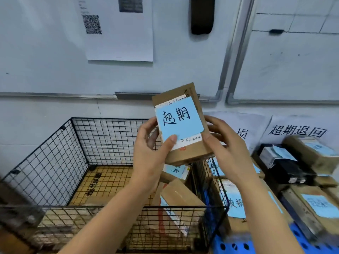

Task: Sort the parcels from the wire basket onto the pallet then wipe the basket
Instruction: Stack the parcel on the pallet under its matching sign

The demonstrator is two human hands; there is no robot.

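Both forearms reach up and forward from the bottom of my view, and the two hands meet on one flat brown cardboard parcel [190,153]. It is held raised and slightly tilted, in front of the wall and above the right rear part of the black wire basket [55,153].

The left hand [148,149] grips the parcel's left edge. Its thumb is pressed on the lower corner of the light blue paper note [180,118] stuck to the front, and its fingers are curled behind. The right hand [225,143] clasps the right edge, thumb at the front and fingers wrapped round the back.

The note carries black handwriting, 超期. It covers most of a white shipping label, whose small print I cannot read.

On the wall to the right hangs a white paper sign [297,130] printed 超期退回. The white sheet beside it [242,133] shows only 损 past the right hand.

More brown parcels [179,197] lie in the basket's right half. Cardboard boxes with blue notes [317,204] sit on the blue plastic pallet [234,244], but their writing is too blurred to read.
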